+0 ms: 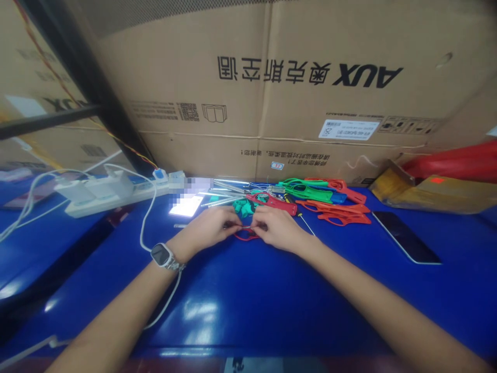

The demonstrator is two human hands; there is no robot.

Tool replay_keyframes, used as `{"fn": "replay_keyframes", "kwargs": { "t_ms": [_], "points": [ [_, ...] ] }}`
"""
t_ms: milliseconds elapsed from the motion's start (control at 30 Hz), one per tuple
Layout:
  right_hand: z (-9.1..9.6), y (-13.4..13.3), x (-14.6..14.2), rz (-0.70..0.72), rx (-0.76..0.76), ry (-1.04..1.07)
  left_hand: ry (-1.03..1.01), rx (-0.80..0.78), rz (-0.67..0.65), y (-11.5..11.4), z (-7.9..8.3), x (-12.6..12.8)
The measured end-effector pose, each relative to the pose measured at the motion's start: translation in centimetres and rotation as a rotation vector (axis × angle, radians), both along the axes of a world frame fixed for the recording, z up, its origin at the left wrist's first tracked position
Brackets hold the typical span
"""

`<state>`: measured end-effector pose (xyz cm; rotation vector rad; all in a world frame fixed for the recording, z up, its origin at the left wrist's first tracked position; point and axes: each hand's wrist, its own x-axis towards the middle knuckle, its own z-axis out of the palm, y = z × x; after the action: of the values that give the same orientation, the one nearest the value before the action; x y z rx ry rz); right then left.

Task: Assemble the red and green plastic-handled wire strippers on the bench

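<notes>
My left hand (pixel 212 226) and my right hand (pixel 276 227) meet over the blue table (pixel 248 305), fingers pinched together on a small red plastic part (pixel 245 235) that shows between and below them. A smartwatch (pixel 162 255) sits on my left wrist. Just beyond my hands lie a red plastic frame (pixel 276 203), some teal pieces (pixel 244 208) and several metal rods (pixel 225 194). What exactly the fingertips grip is partly hidden.
Green (pixel 306 190) and red plastic frames (pixel 344 213) lie piled behind right. A lit phone (pixel 185 205) lies left of the rods, a dark phone (pixel 406 237) at right. A white power strip (pixel 104 194) with cables sits at left. Big cardboard boxes (pixel 295 88) wall the back.
</notes>
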<state>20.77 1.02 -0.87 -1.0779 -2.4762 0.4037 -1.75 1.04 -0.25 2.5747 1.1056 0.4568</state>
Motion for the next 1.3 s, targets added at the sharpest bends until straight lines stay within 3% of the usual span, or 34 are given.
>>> {"fn": "replay_keyframes", "kwargs": {
  "t_ms": [267,700,1300],
  "points": [
    [0.2,-0.1,0.0,-0.009,-0.006,-0.01,-0.007,0.01,-0.056,0.3,-0.1,-0.2],
    [0.3,-0.2,0.0,-0.006,0.014,-0.01,0.108,0.069,-0.026,-0.5,1.0,1.0],
    [0.0,-0.1,0.1,0.011,0.047,-0.008,0.047,0.081,-0.089,-0.1,0.2,0.2]
  ]
}}
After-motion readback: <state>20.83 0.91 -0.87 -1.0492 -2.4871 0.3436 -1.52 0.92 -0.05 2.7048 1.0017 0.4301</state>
